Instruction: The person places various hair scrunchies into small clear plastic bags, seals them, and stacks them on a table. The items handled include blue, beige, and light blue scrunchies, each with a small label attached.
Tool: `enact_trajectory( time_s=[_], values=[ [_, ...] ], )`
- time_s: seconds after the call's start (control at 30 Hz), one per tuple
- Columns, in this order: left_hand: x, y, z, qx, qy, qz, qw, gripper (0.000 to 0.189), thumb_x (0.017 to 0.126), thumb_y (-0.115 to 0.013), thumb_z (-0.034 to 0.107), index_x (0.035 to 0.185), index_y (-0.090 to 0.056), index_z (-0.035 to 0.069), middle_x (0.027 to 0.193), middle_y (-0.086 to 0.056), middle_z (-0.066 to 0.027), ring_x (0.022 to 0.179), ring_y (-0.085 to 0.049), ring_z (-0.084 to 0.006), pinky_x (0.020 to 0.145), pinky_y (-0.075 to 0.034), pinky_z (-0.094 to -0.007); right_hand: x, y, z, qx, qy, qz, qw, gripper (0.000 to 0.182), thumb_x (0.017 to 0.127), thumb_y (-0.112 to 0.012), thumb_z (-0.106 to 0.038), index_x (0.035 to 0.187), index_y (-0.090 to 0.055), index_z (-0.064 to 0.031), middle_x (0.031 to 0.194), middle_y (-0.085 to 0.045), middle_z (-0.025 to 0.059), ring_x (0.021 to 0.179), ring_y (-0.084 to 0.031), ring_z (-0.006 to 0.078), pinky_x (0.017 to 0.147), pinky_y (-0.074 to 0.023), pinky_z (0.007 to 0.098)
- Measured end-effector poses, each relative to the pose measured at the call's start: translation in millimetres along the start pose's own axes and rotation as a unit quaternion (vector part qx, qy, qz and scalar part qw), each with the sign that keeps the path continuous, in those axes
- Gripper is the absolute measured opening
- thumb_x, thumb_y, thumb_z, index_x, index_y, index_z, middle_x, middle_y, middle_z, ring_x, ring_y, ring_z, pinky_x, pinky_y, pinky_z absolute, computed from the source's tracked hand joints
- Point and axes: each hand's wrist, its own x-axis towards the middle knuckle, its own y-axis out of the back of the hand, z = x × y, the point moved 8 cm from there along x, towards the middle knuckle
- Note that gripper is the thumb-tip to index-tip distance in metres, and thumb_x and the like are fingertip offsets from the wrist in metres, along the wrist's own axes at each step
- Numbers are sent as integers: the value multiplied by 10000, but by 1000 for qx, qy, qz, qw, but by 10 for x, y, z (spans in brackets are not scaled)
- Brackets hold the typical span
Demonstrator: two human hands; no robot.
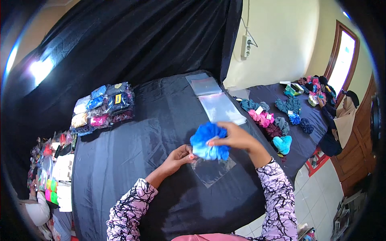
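Observation:
My right hand [233, 137] grips a blue scrunchie [208, 132], darker at the top and paler blue below, from its right side. Just left of it, my left hand [179, 158] pinches the edge of a clear plastic bag [212, 174]. The bag hangs below the scrunchie, and its upper part is hidden behind it. Beyond both hands, two stacks of flat clear bags lie on the black-covered table: a nearer stack [221, 107] and a farther stack [205, 84].
Packed scrunchies [102, 108] are piled at the table's far left. On the right-hand table lie loose scrunchies [273, 123] and a turquoise one [282, 144]. A person [343, 117] sits there; another person [36, 211] is at lower left. A power strip [246, 46] hangs on the wall.

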Motion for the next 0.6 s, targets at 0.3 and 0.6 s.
enact_trajectory(
  time_s=[0.3, 0.6],
  values=[
    [-70, -324, 371, 69, -13, -86, 994, 157, 953, -541, 201, 977, -544, 46, 1082, -580, -106, 1042, -552, -192, 893, -488, -389, 28, 651, 287, 244, -15, 216, 945, 438, 767, -778, -169, 1129, -585, -17, 983, -665, 53, 899, -628, 125, 841, -489, 293],
    [-151, -564, 523, 51, -20, -173, 983, 122, 951, -547, 181, 962, -533, 59, 1093, -569, -104, 1053, -543, -189, 902, -474, -354, 134, -100, 283, 244, 0, 56, 968, 411, 759, -790, -173, 1093, -613, -9, 1003, -668, 39, 895, -618, 108, 859, -476, 271]
  ],
)
